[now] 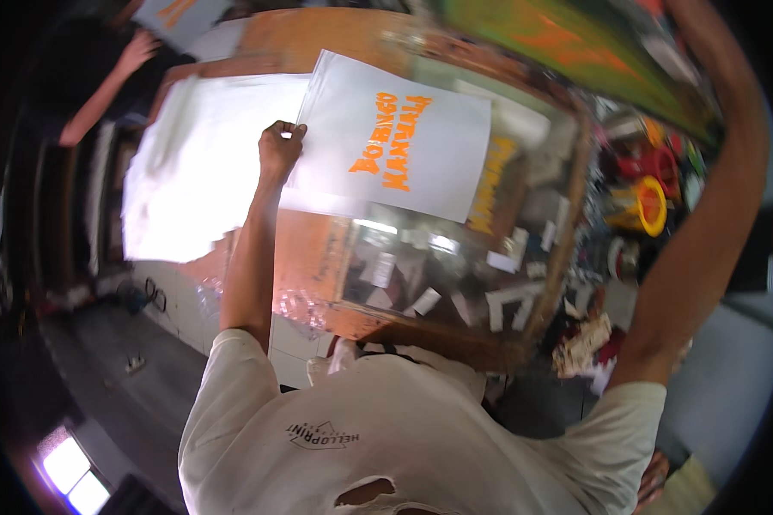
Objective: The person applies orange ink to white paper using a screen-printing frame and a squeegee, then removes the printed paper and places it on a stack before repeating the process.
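My left hand (282,148) pinches the left edge of a white sheet (447,146) printed with orange lettering. The sheet lies over a glass-topped work table (404,270), and yellow-orange marks show on the glass beside its right edge. Left of the hand, a bright stack of white sheets (193,163) spreads across the table. My right arm stretches up along the right side, and its hand is beyond the top edge of the picture. Close to that arm, a green printing screen (507,26) with an orange patch stands tilted up above the far right of the table.
Paper scraps (427,300) show at the glass. Right of the table are a yellow-rimmed container (651,206), a red container (657,167) and crumpled rags (582,343). At the far left, another person's arm (103,99) is near a sheet with orange print (176,13).
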A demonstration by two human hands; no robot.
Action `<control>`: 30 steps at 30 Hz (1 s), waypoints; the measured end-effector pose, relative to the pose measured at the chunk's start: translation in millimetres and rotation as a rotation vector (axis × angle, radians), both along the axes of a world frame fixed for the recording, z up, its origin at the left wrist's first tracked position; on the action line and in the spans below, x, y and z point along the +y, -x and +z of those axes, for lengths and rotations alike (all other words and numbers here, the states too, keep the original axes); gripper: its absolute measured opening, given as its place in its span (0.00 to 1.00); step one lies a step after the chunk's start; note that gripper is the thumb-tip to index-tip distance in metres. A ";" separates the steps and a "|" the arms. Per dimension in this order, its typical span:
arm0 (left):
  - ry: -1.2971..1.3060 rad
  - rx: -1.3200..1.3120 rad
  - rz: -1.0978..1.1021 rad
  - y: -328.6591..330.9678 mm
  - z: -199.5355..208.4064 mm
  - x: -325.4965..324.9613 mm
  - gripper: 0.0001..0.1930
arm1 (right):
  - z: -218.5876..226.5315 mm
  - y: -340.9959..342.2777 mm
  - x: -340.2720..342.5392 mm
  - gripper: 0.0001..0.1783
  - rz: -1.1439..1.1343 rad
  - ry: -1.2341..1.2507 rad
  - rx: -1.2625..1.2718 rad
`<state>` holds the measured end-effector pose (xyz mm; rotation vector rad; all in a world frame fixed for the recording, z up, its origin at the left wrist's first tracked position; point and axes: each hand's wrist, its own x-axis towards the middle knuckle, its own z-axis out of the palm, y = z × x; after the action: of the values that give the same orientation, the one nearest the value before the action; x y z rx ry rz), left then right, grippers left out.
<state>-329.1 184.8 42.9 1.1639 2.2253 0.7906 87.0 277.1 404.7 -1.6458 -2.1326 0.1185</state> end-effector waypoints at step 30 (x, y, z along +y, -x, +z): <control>-0.072 -0.052 -0.079 -70.9 -23.4 -112.2 0.13 | -48.4 -26.2 3.0 0.42 0.079 -0.148 0.116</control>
<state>-258.2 72.6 19.5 1.2427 2.1114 0.8649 113.2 280.1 356.4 -1.4369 -2.0668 0.0770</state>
